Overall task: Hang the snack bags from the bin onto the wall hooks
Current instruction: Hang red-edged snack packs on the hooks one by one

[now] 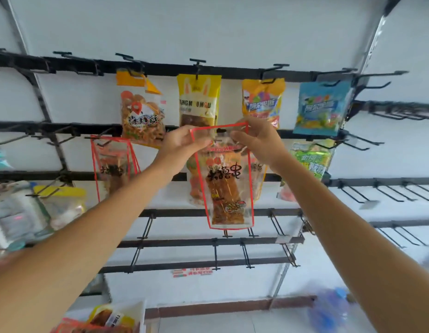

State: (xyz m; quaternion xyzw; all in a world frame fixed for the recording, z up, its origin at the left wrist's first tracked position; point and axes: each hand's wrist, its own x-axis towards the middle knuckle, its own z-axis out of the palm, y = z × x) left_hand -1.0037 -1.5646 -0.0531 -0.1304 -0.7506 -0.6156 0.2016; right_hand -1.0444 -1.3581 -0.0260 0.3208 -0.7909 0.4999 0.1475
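Snack bag (229, 186), clear with red edging, pinched at its top corners by left hand (182, 143) and right hand (259, 140), held up against black hook rail (289, 134). Matching bag (113, 164) hooked at 9 o'clock; yellow bag (199, 99) at 12 o'clock.

Both arms raised, hands pinching the top of one bag.

The left hand (182, 140) and right hand (259, 138) sit close together at about the same height, each with thumb and fingers curled onto the upper edge of the bag (229, 188). The bare forearms reach up and inward from the lower corners of the view, wrists nearly straight.
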